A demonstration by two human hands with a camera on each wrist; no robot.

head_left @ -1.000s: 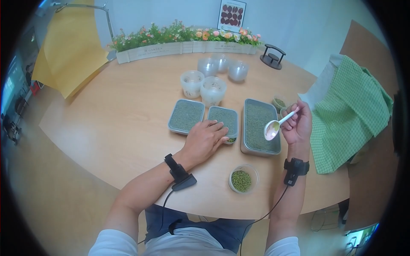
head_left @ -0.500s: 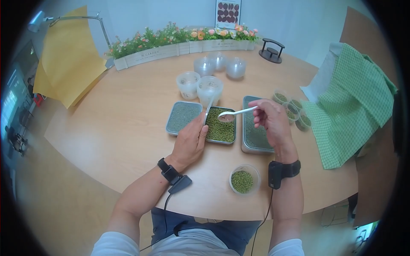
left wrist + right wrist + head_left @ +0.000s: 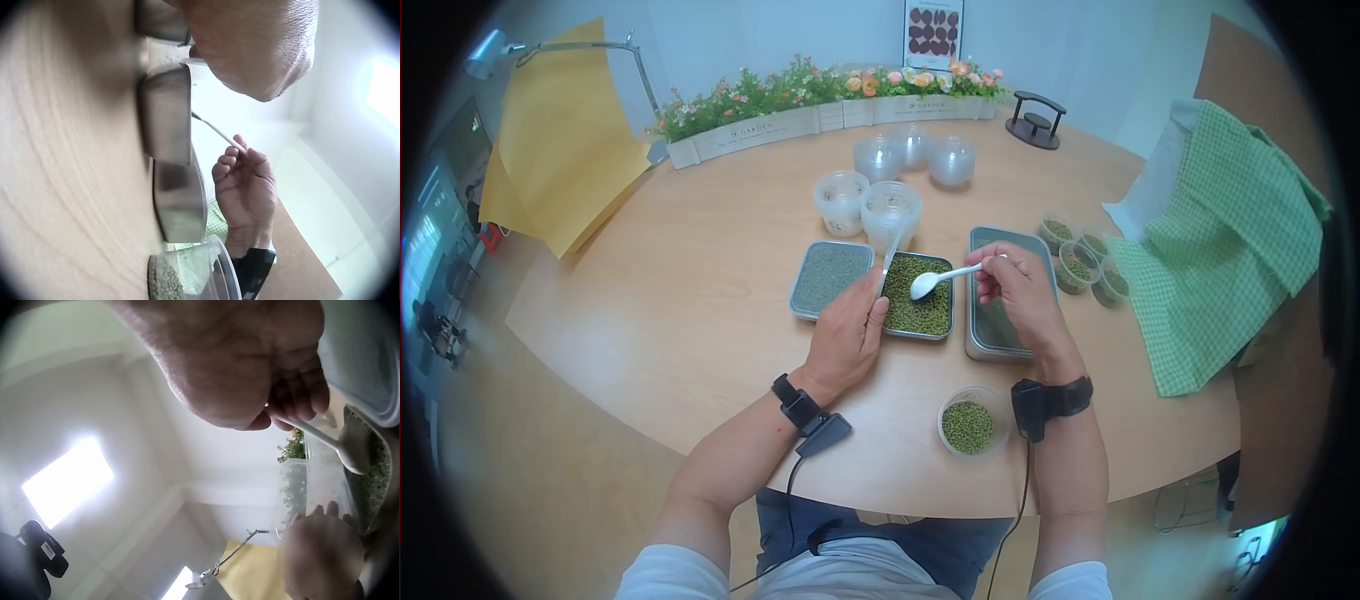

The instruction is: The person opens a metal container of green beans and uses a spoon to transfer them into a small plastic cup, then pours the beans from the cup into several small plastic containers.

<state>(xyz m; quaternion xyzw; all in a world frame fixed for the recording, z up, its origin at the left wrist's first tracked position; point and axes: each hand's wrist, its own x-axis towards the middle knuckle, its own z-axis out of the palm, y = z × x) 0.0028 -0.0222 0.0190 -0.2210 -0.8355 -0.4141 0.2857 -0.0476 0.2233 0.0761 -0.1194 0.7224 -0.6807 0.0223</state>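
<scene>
My left hand (image 3: 846, 328) holds a pale lid (image 3: 891, 259) tilted up on edge at the left side of a metal container. That container (image 3: 165, 115) is filled with green mung beans (image 3: 920, 316). In my right hand (image 3: 1020, 292), the handle of a white spoon (image 3: 926, 285) is pinched between thumb and fingers. The spoon's bowl is down at the beans, its rounded back facing up in the head view. Close in front stands a clear plastic cup (image 3: 1000, 408) partly filled with the same beans (image 3: 967, 428).
A lidded container (image 3: 830, 280) sits left, a larger one (image 3: 990, 335) right. Behind are translucent tubs (image 3: 841, 203), clear bowls (image 3: 951, 162) and flower planters (image 3: 750, 128). Several small filled cups (image 3: 1078, 268) stand beside a green checked cloth (image 3: 1200, 290).
My left hand has lifted the lid off the middle container and tipped it left, uncovering the beans. My right hand has brought the spoon leftward and down to them.
</scene>
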